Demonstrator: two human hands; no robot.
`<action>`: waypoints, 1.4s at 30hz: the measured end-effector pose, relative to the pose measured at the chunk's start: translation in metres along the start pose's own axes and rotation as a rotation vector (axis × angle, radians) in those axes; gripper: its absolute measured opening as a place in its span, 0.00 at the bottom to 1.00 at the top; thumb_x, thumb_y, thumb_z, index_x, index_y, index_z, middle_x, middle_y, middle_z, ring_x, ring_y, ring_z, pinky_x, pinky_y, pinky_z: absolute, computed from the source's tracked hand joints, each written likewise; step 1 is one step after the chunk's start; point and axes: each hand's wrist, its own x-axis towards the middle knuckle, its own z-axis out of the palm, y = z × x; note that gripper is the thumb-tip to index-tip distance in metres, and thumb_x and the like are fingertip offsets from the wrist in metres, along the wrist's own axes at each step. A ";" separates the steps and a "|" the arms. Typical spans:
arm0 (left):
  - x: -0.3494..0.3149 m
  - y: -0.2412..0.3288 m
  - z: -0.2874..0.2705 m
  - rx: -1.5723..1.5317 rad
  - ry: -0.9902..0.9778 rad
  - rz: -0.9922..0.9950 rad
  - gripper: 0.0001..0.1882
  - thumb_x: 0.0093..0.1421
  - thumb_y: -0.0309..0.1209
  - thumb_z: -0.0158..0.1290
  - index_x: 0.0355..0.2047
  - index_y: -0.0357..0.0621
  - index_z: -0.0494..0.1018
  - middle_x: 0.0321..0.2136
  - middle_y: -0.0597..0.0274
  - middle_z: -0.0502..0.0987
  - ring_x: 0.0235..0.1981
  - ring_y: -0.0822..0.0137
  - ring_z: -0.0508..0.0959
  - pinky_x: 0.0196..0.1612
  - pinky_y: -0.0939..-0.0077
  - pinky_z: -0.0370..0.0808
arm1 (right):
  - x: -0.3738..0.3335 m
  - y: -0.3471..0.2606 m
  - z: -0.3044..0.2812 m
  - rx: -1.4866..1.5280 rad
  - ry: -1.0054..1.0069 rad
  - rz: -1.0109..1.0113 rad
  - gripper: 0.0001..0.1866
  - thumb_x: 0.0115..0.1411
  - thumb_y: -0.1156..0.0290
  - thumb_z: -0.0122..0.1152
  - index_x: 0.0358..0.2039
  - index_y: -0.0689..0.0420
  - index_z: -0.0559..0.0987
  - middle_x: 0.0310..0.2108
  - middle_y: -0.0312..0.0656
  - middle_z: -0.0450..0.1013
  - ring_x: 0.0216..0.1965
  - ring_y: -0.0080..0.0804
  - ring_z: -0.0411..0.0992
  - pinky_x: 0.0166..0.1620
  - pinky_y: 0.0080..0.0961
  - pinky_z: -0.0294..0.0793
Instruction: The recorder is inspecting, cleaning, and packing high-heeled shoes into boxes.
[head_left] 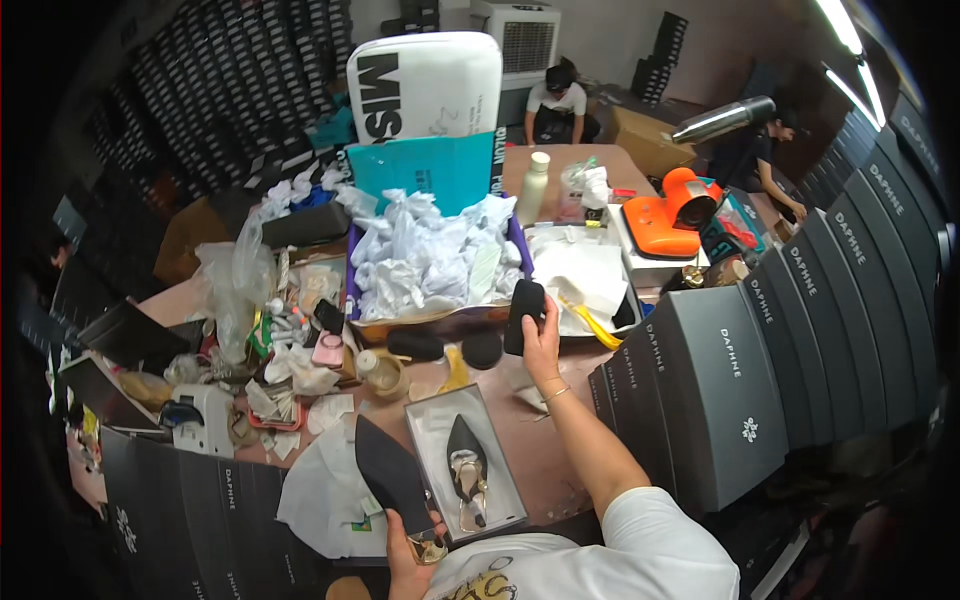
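Note:
My left hand (408, 552), low in the view, is closed round the heel end of a dark pointed shoe (393, 470) with a gold strap. Up and to the right, my right hand (542, 345) grips a black oblong block (524, 315), perhaps a brush or sponge; its underside is hidden. Between them, an open grey shoebox (508, 482) lies on the table. Inside rests a black pointed shoe (465, 450) with gold straps, on white paper. A white paper sheet (315, 500) spreads beneath the held shoe.
Stacked dark shoeboxes (725, 390) wall in the right side; more boxes (190, 500) stand lower left. A purple-edged bin (354, 270) holds crumpled white paper. Nearby are an orange device (660, 228), a jar (383, 377) and a yellow-handled tool (597, 328). Two people (557, 103) work beyond.

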 end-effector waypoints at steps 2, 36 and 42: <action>-0.018 0.006 0.015 -0.050 0.021 0.056 0.29 0.62 0.56 0.46 0.44 0.40 0.68 0.27 0.52 0.73 0.26 0.63 0.73 0.29 0.73 0.73 | -0.004 -0.056 -0.005 0.704 0.043 0.404 0.24 0.61 0.71 0.46 0.58 0.59 0.62 0.49 0.42 0.68 0.49 0.29 0.69 0.51 0.27 0.71; -0.045 -0.050 -0.054 0.002 -0.222 -0.207 0.31 0.64 0.58 0.37 0.42 0.41 0.70 0.32 0.53 0.76 0.30 0.62 0.77 0.35 0.69 0.76 | -0.241 -0.170 -0.013 -0.350 -0.878 -0.427 0.14 0.51 0.72 0.63 0.40 0.54 0.79 0.29 0.40 0.70 0.31 0.41 0.72 0.31 0.34 0.71; -0.061 -0.039 -0.057 0.192 -0.181 -0.034 0.23 0.67 0.50 0.41 0.44 0.41 0.67 0.29 0.54 0.76 0.29 0.65 0.78 0.30 0.73 0.77 | -0.259 -0.197 -0.033 -0.287 -0.955 -0.371 0.12 0.51 0.73 0.65 0.38 0.53 0.79 0.28 0.42 0.71 0.30 0.43 0.73 0.31 0.33 0.73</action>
